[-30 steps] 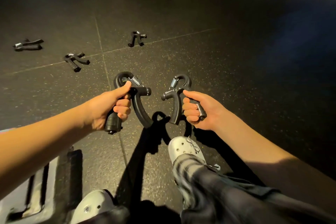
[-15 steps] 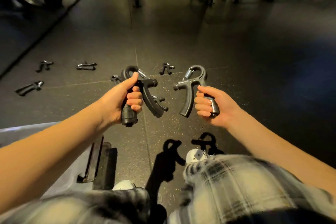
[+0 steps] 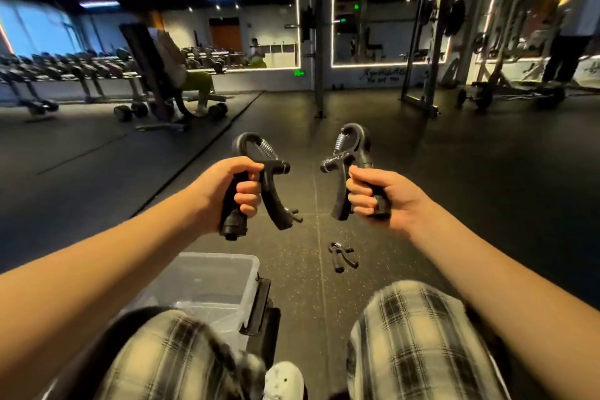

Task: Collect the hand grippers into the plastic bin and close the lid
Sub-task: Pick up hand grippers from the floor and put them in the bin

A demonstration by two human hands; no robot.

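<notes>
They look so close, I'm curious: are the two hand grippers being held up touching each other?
Apart. The head view shows a strip of dark floor between the left-hand gripper and the right-hand gripper, and their knobs face each other across that gap.

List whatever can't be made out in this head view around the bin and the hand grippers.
- Clear plastic bin, head view: near half hidden by the left forearm and checked-trouser knee.
- Black floor gripper, head view: mostly hidden behind the black spring hand gripper held by the left hand.
- Second black spring hand gripper, head view: one handle wrapped by the right hand.
</notes>
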